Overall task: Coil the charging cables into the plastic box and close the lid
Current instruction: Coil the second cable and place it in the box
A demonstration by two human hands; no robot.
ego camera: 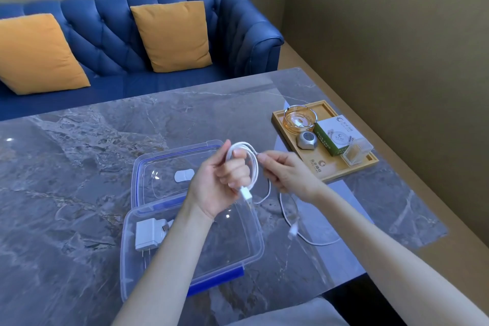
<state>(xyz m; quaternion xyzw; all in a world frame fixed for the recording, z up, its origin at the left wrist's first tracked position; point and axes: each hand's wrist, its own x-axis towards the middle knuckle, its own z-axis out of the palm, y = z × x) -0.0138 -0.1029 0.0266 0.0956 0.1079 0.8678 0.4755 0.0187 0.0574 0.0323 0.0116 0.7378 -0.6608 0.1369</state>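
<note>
White cable [254,164] looped upright round left hand [219,180] grip, plug pointing down; right hand [287,172] pinches strand.

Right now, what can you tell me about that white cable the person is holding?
The white cable looks thin, smooth and rubbery. Part of it is wound in a loop round the left hand, with a plug end hanging below the fingers. The right hand pinches the strand beside the loop. The loose rest trails down onto the marble table, right of the open plastic box.
</note>
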